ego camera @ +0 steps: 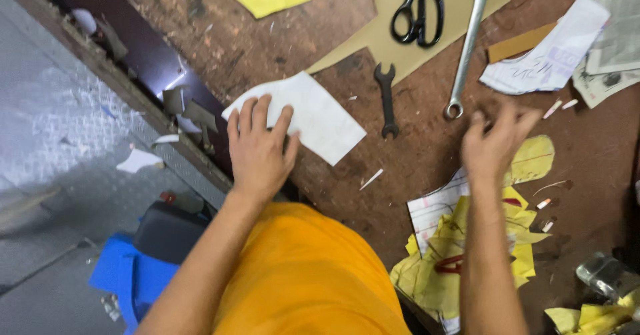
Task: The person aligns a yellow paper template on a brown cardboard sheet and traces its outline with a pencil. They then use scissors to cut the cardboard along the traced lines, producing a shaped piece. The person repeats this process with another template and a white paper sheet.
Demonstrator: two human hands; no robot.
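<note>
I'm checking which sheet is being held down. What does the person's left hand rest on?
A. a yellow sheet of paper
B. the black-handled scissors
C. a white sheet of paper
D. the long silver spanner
C: the left hand lies flat on the white sheet of paper on the brown worktable, fingers spread, far from the scissors and spanners.

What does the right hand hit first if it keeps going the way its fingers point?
The right hand is blurred, fingers aimed up and slightly right across the bench. First in that line look to be the small white scraps, then the white printed paper. The long silver wrench lies just left of that path. Hand height is unclear.
</note>
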